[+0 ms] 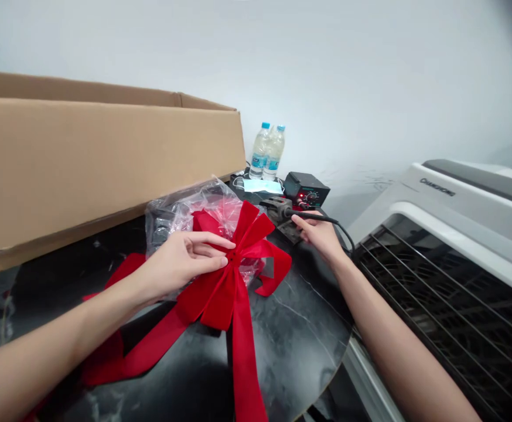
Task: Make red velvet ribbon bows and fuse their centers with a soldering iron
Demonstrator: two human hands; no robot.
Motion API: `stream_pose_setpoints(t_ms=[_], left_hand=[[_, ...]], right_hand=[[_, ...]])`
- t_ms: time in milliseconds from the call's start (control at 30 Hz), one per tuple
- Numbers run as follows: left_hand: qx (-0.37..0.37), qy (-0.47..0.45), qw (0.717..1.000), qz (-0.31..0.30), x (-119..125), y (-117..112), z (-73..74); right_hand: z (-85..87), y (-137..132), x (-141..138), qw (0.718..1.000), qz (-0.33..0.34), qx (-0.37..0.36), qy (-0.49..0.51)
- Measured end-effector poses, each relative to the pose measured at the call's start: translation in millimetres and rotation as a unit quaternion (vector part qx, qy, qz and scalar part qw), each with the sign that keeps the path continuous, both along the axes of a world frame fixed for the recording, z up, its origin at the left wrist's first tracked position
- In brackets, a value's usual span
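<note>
My left hand (198,258) pinches a red ribbon bow (218,305) at its centre, thumb and forefinger together. The bow's loops fan out above and below the fingers, and its long tails hang toward me over the black table. To the right, my right hand (320,234) is closed around the rear of a black corded soldering iron (287,213), whose front sits at a dark stand (277,205). The iron's tip cannot be made out. Behind the bow lies a clear plastic bag (172,214) with more red ribbon inside.
A long cardboard box (106,146) stands at the back left. Two water bottles (259,155) and a blue face mask (262,186) are by the wall, beside a black control box (307,189) with a lit red light. A white Changhong appliance (418,205) flanks the black marbled table (300,328).
</note>
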State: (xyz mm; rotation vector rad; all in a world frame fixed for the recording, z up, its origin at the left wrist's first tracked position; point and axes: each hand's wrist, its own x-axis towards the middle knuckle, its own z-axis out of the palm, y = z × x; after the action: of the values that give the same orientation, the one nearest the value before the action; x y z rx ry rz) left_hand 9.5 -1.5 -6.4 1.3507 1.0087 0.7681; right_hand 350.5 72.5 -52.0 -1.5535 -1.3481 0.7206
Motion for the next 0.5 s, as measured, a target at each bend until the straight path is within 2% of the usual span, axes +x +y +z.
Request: stream_pose_setpoints(t_ms=[133, 267, 400, 500], left_hand=[[0.004, -0.005, 1.0, 0.017, -3.9, -16.8, 6.5], [0.024, -0.032, 0.995, 0.093, -25.5, -39.8, 24.4], [0.085, -0.08, 0.977, 0.179, -68.1, -64.5, 52.3], [0.138, -0.081, 0.951, 0.263, -119.0, -89.5, 62.9]], right_hand=[[12.3, -30.2, 4.6, 0.993, 0.052, -0.109, -0.014], [29.1, -63.3, -7.0, 0.975, 0.141, -0.163, -0.055], [52.4, -88.1, -50.8, 0.952, 0.248, -0.148, -0.101], [66.2, -101.6, -101.3, 0.921, 0.349, -0.088, -0.15]])
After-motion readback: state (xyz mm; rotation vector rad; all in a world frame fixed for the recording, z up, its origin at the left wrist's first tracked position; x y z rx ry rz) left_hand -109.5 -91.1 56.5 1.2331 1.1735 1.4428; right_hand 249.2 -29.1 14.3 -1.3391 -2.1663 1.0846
